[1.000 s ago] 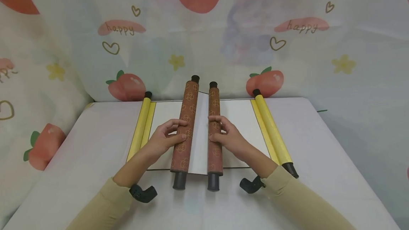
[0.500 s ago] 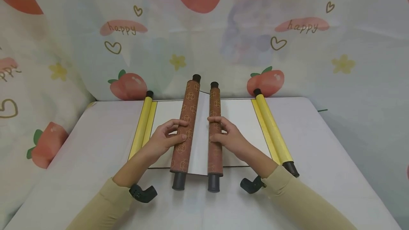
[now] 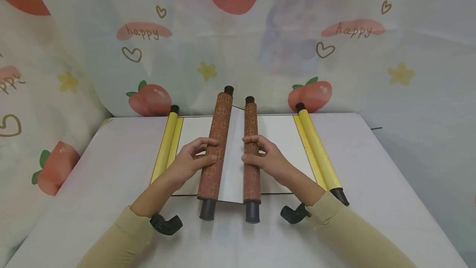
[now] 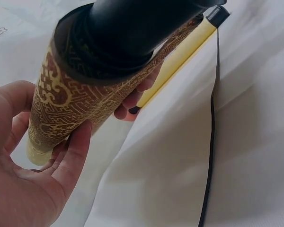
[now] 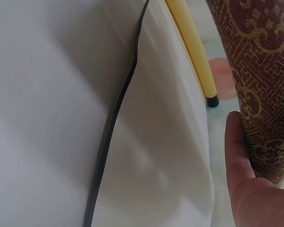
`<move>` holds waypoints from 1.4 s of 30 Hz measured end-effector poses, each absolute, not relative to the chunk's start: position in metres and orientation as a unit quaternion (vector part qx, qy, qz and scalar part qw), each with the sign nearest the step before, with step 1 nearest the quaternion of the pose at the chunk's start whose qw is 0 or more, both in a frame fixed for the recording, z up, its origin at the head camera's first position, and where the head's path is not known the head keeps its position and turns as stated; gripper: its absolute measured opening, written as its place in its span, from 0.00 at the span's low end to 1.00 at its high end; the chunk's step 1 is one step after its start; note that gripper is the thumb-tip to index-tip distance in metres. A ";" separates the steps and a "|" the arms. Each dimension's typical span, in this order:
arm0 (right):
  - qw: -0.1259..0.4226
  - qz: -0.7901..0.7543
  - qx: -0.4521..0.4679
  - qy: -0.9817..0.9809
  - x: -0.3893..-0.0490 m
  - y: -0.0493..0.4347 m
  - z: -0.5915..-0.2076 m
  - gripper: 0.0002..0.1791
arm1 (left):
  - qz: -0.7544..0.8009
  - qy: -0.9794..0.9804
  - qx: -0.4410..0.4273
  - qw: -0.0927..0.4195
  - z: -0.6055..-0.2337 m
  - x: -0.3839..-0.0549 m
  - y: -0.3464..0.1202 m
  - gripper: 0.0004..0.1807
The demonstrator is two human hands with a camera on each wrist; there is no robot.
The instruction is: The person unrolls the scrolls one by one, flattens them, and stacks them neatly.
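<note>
A brown scroll with a gold pattern is rolled up from both ends, with a strip of white paper (image 3: 231, 156) between the rolls. My left hand (image 3: 187, 162) grips the thicker left roll (image 3: 218, 125), thumb and fingers round its middle. The right roll (image 3: 252, 185) is held by my right hand (image 3: 273, 162) in the same way. Black knobs cap both rolls. In the left wrist view the fingers (image 4: 75, 156) curl round the patterned roll (image 4: 61, 101). The right wrist view shows my thumb along the right roll (image 5: 267, 80).
Beneath the brown scroll a second scroll lies spread on the table (image 3: 119, 148), its white sheet (image 3: 284, 152) edged in black. Its yellow rolls, left (image 3: 163, 150) and right (image 3: 320, 152), have black knobs. A patterned cloth (image 3: 238, 53) hangs behind the table.
The near end of the right roll has shifted slightly to the right, widening the paper strip a little. Both hands keep their hold; the left roll stays almost where it was.
</note>
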State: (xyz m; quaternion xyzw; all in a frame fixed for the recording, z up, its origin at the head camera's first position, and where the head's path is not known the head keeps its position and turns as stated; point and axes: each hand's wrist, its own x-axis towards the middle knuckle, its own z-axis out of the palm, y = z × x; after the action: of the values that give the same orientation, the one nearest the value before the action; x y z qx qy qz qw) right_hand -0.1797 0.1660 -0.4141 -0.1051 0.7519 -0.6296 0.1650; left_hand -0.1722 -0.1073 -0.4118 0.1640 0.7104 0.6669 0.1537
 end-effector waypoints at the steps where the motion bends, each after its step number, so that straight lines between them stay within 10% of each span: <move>1: 0.164 -0.629 -0.106 0.752 -0.180 0.166 -0.415 0.29 | 0.667 0.710 0.165 0.154 -0.412 -0.172 -0.107 0.22; 42: 0.149 -0.630 -0.073 0.758 -0.184 0.182 -0.402 0.30 | 0.661 0.718 0.158 0.149 -0.407 -0.176 -0.110 0.22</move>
State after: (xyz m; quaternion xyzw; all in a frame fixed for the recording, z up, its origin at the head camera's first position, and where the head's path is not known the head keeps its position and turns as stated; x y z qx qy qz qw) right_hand -0.1836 0.1816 -0.4025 -0.0728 0.7584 -0.6302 0.1494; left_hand -0.1760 -0.1098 -0.4069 0.1576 0.7180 0.6614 0.1492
